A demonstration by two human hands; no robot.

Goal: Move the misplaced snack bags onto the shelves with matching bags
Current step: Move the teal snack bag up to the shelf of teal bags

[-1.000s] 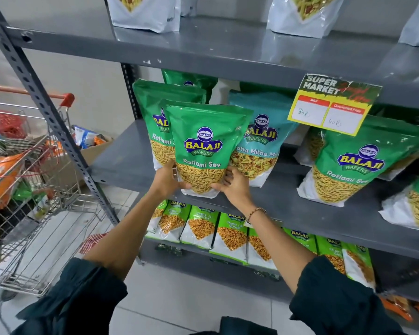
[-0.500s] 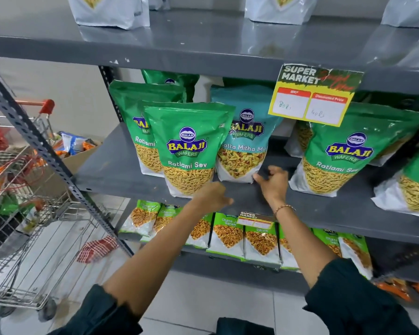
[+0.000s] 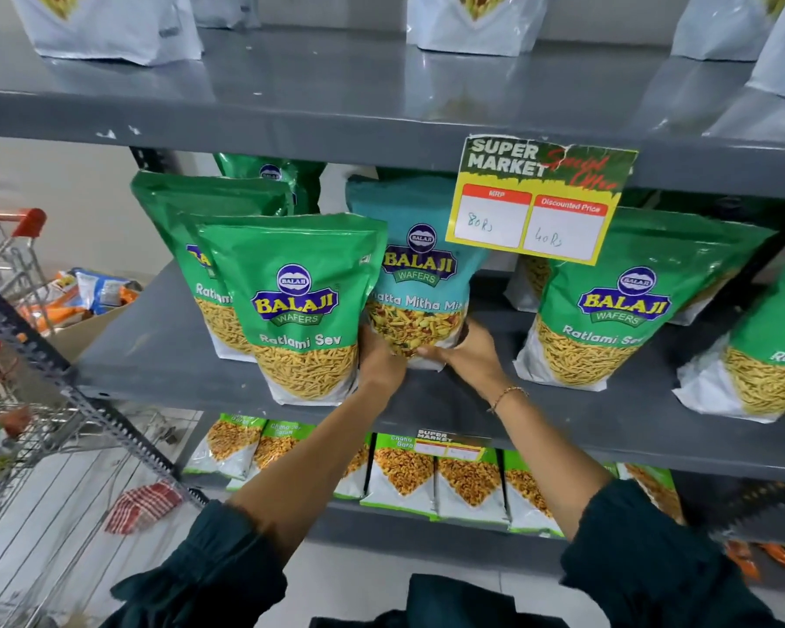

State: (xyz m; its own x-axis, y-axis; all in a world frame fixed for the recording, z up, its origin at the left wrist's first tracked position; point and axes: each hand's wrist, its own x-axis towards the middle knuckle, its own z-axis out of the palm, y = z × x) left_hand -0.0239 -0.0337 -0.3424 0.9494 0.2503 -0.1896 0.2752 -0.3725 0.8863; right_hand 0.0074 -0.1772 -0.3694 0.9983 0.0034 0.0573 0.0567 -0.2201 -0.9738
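Observation:
A teal Khatta Mitha Mix bag [image 3: 415,283] stands on the grey middle shelf [image 3: 164,355] among green Ratlami Sev bags. My left hand [image 3: 379,360] grips its lower left corner and my right hand [image 3: 470,355] cups its lower right corner. A green Ratlami Sev bag [image 3: 300,305] stands upright just left of it, at the shelf's front edge, with another green bag [image 3: 200,233] behind. More green Ratlami Sev bags [image 3: 617,301] lean at the right.
A yellow price sign [image 3: 535,201] hangs from the upper shelf, which carries white bags [image 3: 472,20]. The lower shelf holds several small green-and-white bags [image 3: 409,473]. A shopping cart [image 3: 23,364] stands at the left beside a slanted metal strut [image 3: 87,410].
Both hands let go of the green Ratlami Sev bag, which now stands on the shelf, then moved right and closed on the bottom of the teal bag.

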